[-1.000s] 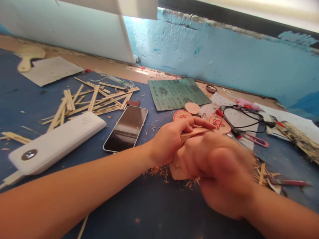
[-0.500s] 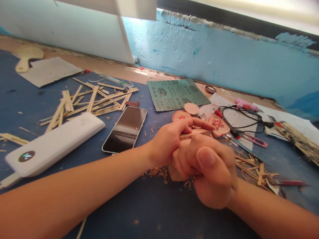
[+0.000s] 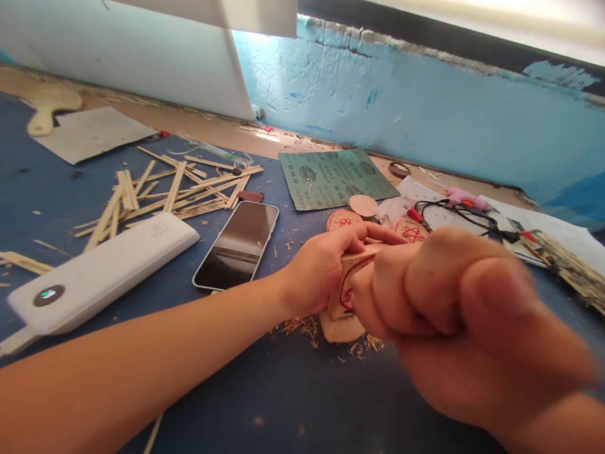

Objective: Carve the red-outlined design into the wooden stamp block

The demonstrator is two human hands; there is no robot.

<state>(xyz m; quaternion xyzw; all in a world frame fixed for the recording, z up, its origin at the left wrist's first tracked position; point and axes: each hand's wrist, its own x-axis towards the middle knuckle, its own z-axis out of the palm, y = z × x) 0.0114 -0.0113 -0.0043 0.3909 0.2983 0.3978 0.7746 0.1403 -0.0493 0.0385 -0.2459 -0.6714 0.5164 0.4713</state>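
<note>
My left hand (image 3: 324, 268) grips an upright wooden block (image 3: 337, 301) whose front face carries a red drawn line. The fingers reach over its top edge. Below the block a round piece of wood (image 3: 341, 332) lies on the blue table among wood shavings (image 3: 302, 328). My right hand (image 3: 454, 309) is a closed fist, close to the camera and partly blurred, in front of the block's right side. Whatever is inside the fist is hidden. Behind the hands are wooden discs with red drawings, one with a flower-like mark (image 3: 341, 219) and one with a star (image 3: 410, 231).
A phone (image 3: 236, 246) and a white power bank (image 3: 104, 271) lie left of the hands. Thin wooden sticks (image 3: 174, 189) are scattered behind them. Farther back are green-backed sandpaper (image 3: 335, 180), a small plain disc (image 3: 363, 206) and a black cable (image 3: 472, 217).
My right fist has moved right and toward the camera, uncovering the block's red-lined face and the round wood below. My left hand stays in place.
</note>
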